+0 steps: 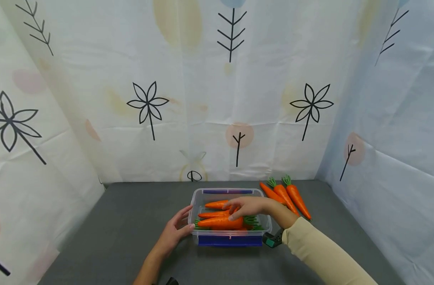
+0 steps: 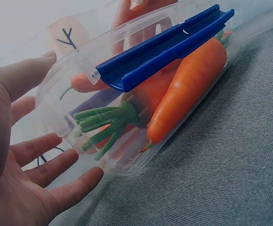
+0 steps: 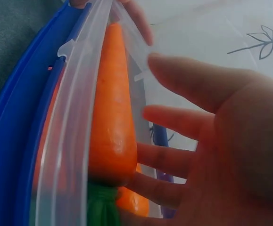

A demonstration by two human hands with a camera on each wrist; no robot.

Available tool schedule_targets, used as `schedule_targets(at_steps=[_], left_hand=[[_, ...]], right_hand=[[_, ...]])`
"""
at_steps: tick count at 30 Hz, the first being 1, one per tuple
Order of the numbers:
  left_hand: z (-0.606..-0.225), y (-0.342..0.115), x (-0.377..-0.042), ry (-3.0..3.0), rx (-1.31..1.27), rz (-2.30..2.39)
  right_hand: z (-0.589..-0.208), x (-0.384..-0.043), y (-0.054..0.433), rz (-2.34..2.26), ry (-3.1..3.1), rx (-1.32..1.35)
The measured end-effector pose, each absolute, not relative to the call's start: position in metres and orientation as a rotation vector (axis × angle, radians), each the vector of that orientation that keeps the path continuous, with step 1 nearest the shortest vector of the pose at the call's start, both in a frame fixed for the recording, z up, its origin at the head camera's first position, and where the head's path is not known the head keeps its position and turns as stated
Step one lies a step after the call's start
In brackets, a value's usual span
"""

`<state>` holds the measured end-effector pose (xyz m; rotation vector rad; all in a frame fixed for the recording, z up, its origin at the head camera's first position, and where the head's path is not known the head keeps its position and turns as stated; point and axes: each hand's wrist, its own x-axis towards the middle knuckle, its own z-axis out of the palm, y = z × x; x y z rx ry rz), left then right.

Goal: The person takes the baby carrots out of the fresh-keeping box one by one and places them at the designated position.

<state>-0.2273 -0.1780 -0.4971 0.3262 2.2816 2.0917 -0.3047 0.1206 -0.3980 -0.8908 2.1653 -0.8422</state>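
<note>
A clear plastic box (image 1: 268, 226) with blue latches (image 1: 230, 240) holds several orange carrots, some with green tops. The uppermost carrot (image 1: 217, 223) lies lengthwise along the near wall. My left hand (image 1: 171, 234) is at the box's left end, its fingers spread along the outside and the thumb at the near corner; the left wrist view shows this hand (image 2: 28, 174) beside the clear wall. Over the carrots reaches my right hand (image 1: 252, 206), its fingers extended down into the box. In the right wrist view its fingers (image 3: 167, 160) are beside the large carrot (image 3: 111, 117), the thumb apart from it.
Three more carrots lie on the grey table (image 1: 138, 213) just right of the box: one carrot (image 1: 298, 200) at the right, another carrot (image 1: 285, 198) beside it, and a third carrot (image 1: 271, 192) nearest the box. Patterned white cloth (image 1: 202, 99) encloses the back and sides.
</note>
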Motion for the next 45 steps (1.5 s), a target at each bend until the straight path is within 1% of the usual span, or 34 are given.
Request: schedule_targets(at_steps=[6,13,19,29,36,45], left_hand=[[-0.495,-0.178,-0.228,2.281,0.322,2.091],[-0.494,-0.178,-0.228,2.297,0.317,2.070],[-0.494,-0.177,-0.227,2.294,0.317,2.065],[-0.500,-0.178,-0.230,2.294,0.359,2.088],[-0.501,-0.179,-0.230,2.311,0.388,2.083],[-0.499,-0.177,-0.228,2.299,0.387,2.103]], right_hand=[[-0.402,-0.308,0.113,-0.717,2.150,-0.915],[-0.405,-0.303,0.108,-0.531,2.324,-0.938],[-0.400,-0.299,0.110,-0.496,2.379,-0.960],[-0.389,-0.302,0.127,-0.692,2.405,-0.970],[-0.379,-0.304,0.144,-0.894,2.362,-1.047],[-0.369,-0.304,0.168,-1.127,2.415,-1.022]])
